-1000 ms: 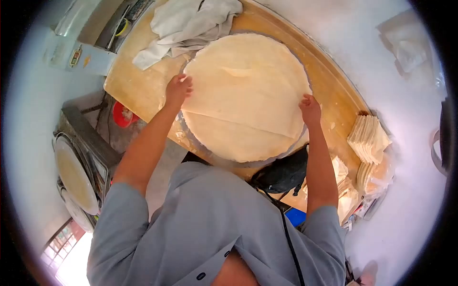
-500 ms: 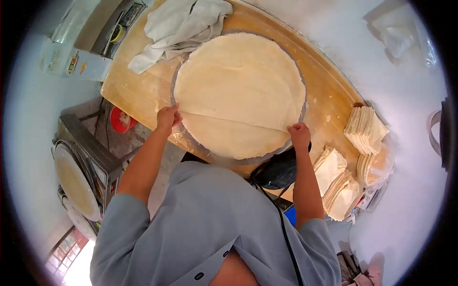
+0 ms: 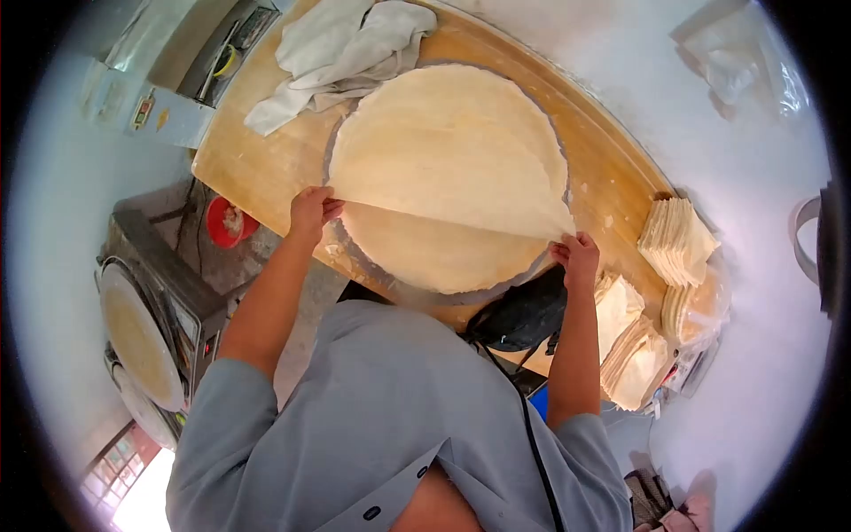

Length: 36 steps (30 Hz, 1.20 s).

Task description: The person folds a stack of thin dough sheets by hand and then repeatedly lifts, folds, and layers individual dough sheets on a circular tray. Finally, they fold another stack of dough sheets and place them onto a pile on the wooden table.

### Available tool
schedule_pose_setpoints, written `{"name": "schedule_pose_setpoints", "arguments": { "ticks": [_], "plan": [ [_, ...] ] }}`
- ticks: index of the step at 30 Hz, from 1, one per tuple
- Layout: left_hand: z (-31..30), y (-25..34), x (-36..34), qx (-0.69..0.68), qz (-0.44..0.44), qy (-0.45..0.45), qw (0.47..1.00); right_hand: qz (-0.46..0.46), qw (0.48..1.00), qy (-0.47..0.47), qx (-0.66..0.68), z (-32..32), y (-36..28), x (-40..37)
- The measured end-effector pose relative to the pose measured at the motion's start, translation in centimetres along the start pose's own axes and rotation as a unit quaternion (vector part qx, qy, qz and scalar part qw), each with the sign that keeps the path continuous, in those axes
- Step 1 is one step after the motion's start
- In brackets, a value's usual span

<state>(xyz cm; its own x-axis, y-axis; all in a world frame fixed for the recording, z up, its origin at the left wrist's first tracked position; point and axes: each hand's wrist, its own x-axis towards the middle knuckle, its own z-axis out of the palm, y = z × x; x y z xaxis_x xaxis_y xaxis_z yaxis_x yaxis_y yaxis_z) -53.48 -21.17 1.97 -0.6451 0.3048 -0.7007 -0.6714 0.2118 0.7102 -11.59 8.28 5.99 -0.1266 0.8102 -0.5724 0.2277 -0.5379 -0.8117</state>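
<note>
A large, round, pale thin flatbread sheet (image 3: 448, 142) lies over another one (image 3: 425, 253), whose near part shows below the upper one's straight edge. Both rest on a grey round board or cloth (image 3: 390, 288) on the wooden table. At the left end of that edge, my left hand (image 3: 315, 213) pinches the upper sheet. My right hand (image 3: 578, 254) grips its right end, pulled out to a point past the lower sheet's rim. Between my hands the edge is drawn nearly straight.
A crumpled grey cloth (image 3: 355, 53) lies at the table's far left. Stacks of folded sheets (image 3: 675, 239) stand on the right, near a black bag (image 3: 519, 315). On the left are a red bowl (image 3: 224, 222) and a round griddle-like plate (image 3: 142, 332).
My right hand has moved to the right and turned, stretching the upper sheet's corner outward. My left hand stays almost in place, still pinching the edge.
</note>
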Motion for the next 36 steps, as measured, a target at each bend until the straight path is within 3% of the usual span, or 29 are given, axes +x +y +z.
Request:
{"name": "schedule_pose_setpoints", "arguments": {
  "ticks": [6,7,8,9,11,13,14,15,18,20,22,23,24,26,28,29,30,32,34,36],
  "plan": [
    [-0.6,-2.1,0.4,0.037,-0.019,0.01,0.999,0.067,0.996,-0.011,-0.06,-1.8,4.8,0.9],
    [-0.1,-2.6,0.3,0.183,0.081,0.092,0.975,0.065,0.995,-0.014,-0.071,-1.8,5.2,0.8],
    [0.5,-3.1,0.2,0.323,0.178,0.168,0.914,0.067,0.995,-0.012,-0.07,-1.9,5.6,0.8],
    [1.6,-3.1,-0.8,0.324,0.178,0.166,0.914,0.061,0.996,-0.02,-0.062,-2.0,5.8,0.8],
    [4.6,-3.2,-3.9,0.404,0.448,0.028,0.797,0.055,0.997,-0.025,-0.055,-2.1,5.9,0.9],
    [7.7,-5.7,-4.8,0.42,0.499,-0.157,0.742,0.057,0.997,-0.04,-0.027,-1.9,6.0,0.7],
    [9.5,-6.7,-5.9,0.452,0.473,-0.222,0.723,0.059,0.997,-0.039,-0.031,-1.8,6.1,0.5],
    [11.3,-7.6,-6.9,0.485,0.502,-0.264,0.666,0.047,0.998,-0.033,-0.023,-1.6,6.2,0.3],
    [15.5,-12.1,-7.7,0.548,0.502,-0.347,0.572,0.004,1.0,-0.022,-0.005,-1.0,6.1,-0.4],
    [16.6,-13.6,-8.2,0.562,0.5,-0.347,0.56,-0.027,0.999,-0.019,0.004,-0.1,5.1,-1.5],
    [17.0,-14.0,-8.5,0.59,0.487,-0.355,0.537,-0.13,0.991,-0.041,-0.007,2.4,2.5,-3.6],
    [16.8,-14.1,-8.5,0.59,0.485,-0.355,0.539,-0.129,0.991,-0.042,-0.009,3.8,1.4,-4.4],
    [16.6,-14.4,-8.6,0.585,0.497,-0.348,0.538,-0.155,0.983,-0.082,-0.05,5.4,0.4,-5.1],
    [16.3,-14.3,-8.9,0.581,0.507,-0.341,0.537,-0.221,0.952,-0.145,-0.153,9.0,-0.5,-5.7],
    [16.0,-13.7,-9.2,0.619,0.421,-0.391,0.536,-0.293,0.91,-0.186,-0.226,13.5,-0.1,-5.4],
    [15.7,-14.2,-8.9,0.619,0.419,-0.389,0.538,-0.325,0.893,-0.203,-0.236,15.6,0.4,-5.2],
    [15.3,-15.1,-8.4,0.602,0.442,-0.387,0.541,-0.324,0.892,-0.208,-0.237,17.3,1.0,-4.6],
    [14.7,-15.5,-8.2,0.585,0.462,-0.383,0.546,-0.312,0.834,-0.258,-0.376,19.7,2.9,-3.2],
    [14.6,-14.2,-8.9,0.597,0.38,-0.399,0.583,-0.307,0.819,-0.287,-0.391,20.5,4.2,-2.3],
    [14.2,-12.0,-9.6,0.586,0.367,-0.415,0.591,-0.306,0.802,-0.313,-0.406,21.0,4.5,-2.0]
  ]
}}
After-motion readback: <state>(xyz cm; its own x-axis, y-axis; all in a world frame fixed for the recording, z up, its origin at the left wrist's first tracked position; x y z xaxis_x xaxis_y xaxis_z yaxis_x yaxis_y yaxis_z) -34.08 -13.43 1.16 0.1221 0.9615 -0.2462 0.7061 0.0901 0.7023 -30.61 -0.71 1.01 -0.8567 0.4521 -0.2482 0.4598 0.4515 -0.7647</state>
